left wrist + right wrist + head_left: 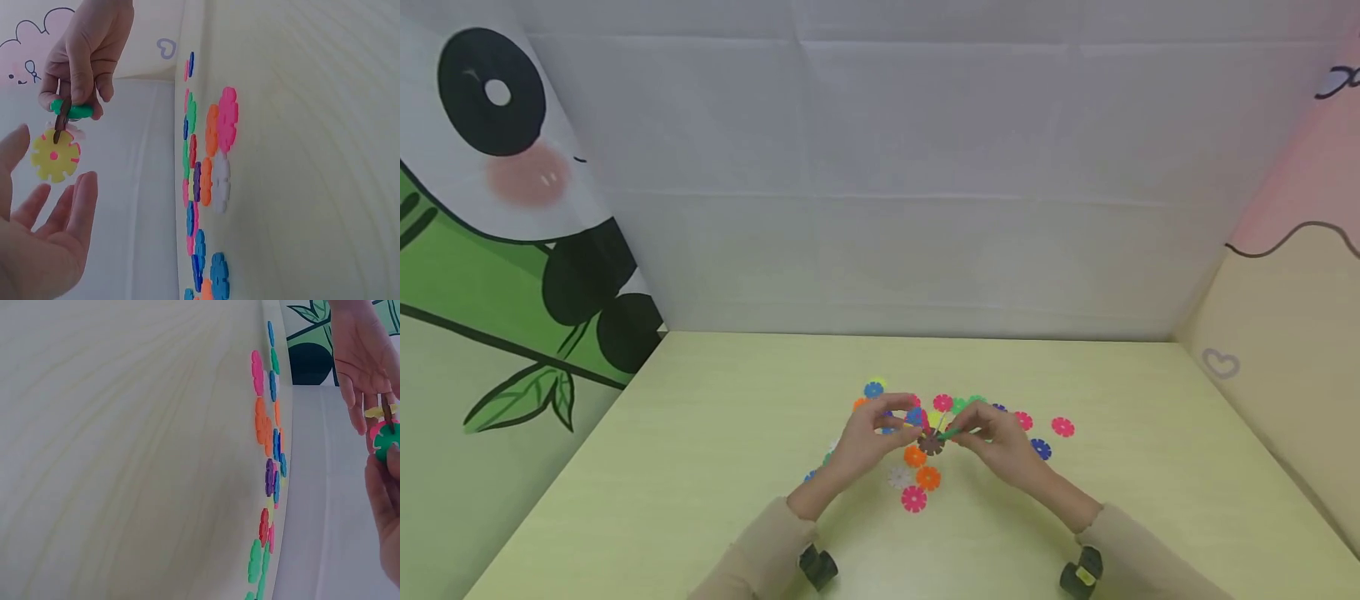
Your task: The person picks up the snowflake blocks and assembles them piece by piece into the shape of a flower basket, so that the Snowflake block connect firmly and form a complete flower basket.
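My right hand (1003, 446) pinches a green notched disc (80, 112) between thumb and fingers. Joined to it is a brown disc (62, 119), and a yellow disc (55, 156) with pink showing behind it hangs on the brown one. In the head view this small cluster is above the table, between both hands. My left hand (861, 442) is beside the cluster; in the left wrist view its fingers (81, 206) are spread apart, with a gap to the yellow disc. From the right wrist view, the green disc (386, 442) is partly covered by the right thumb.
Loose notched discs lie scattered beneath and around the hands. Nearest the body are a pink disc (913, 499), an orange disc (928, 477) and a white disc (898, 477). Another pink disc (1063, 427) lies farther right. A pale wall (880, 250) stands behind the table (700, 467).
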`<action>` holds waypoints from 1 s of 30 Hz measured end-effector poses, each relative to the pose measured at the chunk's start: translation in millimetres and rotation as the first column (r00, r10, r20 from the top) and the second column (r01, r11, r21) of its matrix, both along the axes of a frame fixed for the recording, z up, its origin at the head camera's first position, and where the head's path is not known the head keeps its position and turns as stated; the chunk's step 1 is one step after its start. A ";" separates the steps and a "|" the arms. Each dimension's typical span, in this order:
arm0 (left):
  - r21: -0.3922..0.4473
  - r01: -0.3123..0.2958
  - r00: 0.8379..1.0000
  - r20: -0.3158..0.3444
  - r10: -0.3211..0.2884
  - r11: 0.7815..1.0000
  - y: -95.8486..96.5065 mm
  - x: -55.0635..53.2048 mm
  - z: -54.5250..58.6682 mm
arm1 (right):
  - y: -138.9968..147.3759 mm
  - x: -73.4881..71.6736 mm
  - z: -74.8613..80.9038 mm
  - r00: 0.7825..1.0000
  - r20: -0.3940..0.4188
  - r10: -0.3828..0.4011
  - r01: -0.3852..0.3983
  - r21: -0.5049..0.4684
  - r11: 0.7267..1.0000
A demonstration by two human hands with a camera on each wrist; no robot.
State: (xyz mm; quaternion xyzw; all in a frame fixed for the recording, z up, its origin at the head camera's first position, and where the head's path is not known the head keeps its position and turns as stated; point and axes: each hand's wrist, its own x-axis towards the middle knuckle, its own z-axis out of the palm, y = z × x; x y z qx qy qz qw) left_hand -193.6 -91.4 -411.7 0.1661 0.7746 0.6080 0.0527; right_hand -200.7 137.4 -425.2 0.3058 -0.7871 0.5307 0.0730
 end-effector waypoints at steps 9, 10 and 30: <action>-0.087 0.146 0.989 0.037 -0.143 0.985 -2.9 -2.9 -1.3 | -0.3 0.0 5.4 0.998 0.022 0.059 -0.061 0.076 0.995; -0.081 0.142 0.990 0.033 -0.140 0.986 -3.0 -2.9 -1.6 | 0.2 -0.6 6.2 0.998 0.026 0.056 -0.059 0.091 0.994; -0.080 0.025 0.998 0.052 -0.021 0.996 -18.3 2.3 -2.4 | 47.3 -53.7 -24.2 0.966 0.250 -0.064 -0.071 0.496 0.866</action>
